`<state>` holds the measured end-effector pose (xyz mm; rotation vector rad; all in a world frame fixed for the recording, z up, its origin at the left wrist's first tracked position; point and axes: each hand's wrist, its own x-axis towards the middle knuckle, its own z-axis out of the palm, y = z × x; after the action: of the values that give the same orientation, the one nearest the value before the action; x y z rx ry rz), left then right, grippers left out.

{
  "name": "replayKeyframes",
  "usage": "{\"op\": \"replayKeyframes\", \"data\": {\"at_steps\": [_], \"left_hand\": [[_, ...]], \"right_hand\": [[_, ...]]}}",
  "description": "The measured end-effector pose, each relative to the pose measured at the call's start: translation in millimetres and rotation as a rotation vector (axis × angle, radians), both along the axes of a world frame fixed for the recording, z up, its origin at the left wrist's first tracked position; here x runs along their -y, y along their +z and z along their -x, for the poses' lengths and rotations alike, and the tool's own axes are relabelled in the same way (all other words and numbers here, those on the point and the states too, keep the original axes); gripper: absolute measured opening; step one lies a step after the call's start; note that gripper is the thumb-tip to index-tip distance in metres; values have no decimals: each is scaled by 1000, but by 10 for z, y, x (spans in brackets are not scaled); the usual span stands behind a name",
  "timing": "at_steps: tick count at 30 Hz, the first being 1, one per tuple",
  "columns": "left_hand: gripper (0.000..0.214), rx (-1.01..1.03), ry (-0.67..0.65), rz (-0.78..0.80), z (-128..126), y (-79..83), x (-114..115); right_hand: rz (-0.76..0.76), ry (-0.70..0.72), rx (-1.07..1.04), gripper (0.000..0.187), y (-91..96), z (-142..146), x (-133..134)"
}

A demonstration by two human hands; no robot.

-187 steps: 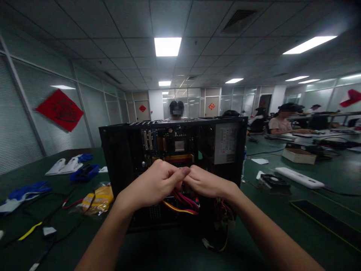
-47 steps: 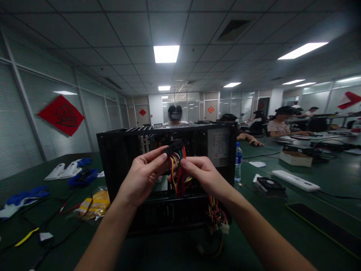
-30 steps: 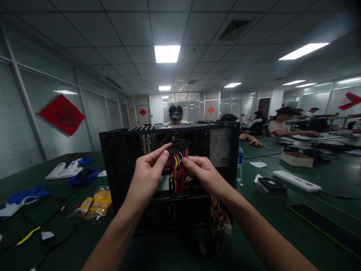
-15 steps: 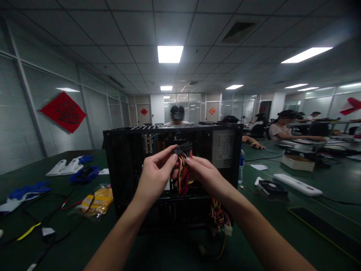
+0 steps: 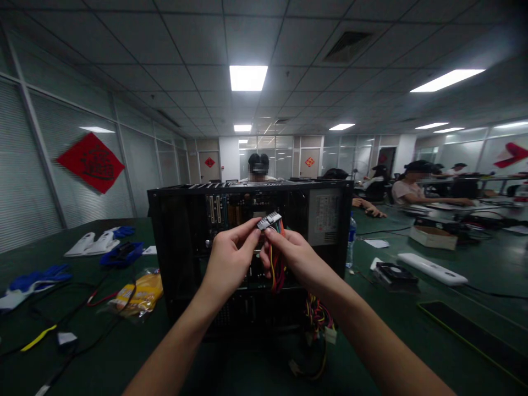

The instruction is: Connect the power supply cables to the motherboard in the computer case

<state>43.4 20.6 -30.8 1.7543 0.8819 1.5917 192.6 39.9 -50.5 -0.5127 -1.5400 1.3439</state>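
An open black computer case (image 5: 173, 242) stands on the green table (image 5: 412, 319) in front of me, its motherboard and power supply (image 5: 324, 209) showing. My left hand (image 5: 231, 258) and my right hand (image 5: 289, 256) are raised before the case, both pinched on a wide multi-pin power connector (image 5: 269, 221). Its bundle of red, yellow and orange wires (image 5: 277, 264) hangs down between my hands. More coloured wires with a white plug (image 5: 324, 324) spill out at the case's lower right.
Left of the case lie a yellow packet (image 5: 138, 291), blue and white gloves (image 5: 103, 245) and loose cables (image 5: 45, 330). To the right are a water bottle (image 5: 350, 239), a small fan (image 5: 396, 273), a white power strip (image 5: 437, 269) and a cardboard box (image 5: 431, 235). Other people sit at far tables.
Over six seconds my hands rose from low inside the case with the connector and its wires. In the last half second the connector tipped so its pin face shows lighter.
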Motion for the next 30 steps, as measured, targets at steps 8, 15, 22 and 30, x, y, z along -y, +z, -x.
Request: {"op": "replayKeyframes", "data": {"at_steps": [8, 15, 22, 30], "left_hand": [[37, -43, -65, 15, 9, -11, 0], [37, -63, -65, 9, -18, 10, 45], [41, -68, -75, 5, -24, -18, 29], [46, -103, -60, -22, 1, -28, -43]], "right_hand": [[-2, -31, -56, 45, -43, 22, -75], [-79, -100, -58, 46, 12, 27, -2], [-128, -123, -77, 45, -41, 47, -63], [-144, -181, -84, 46, -103, 43, -130]]}}
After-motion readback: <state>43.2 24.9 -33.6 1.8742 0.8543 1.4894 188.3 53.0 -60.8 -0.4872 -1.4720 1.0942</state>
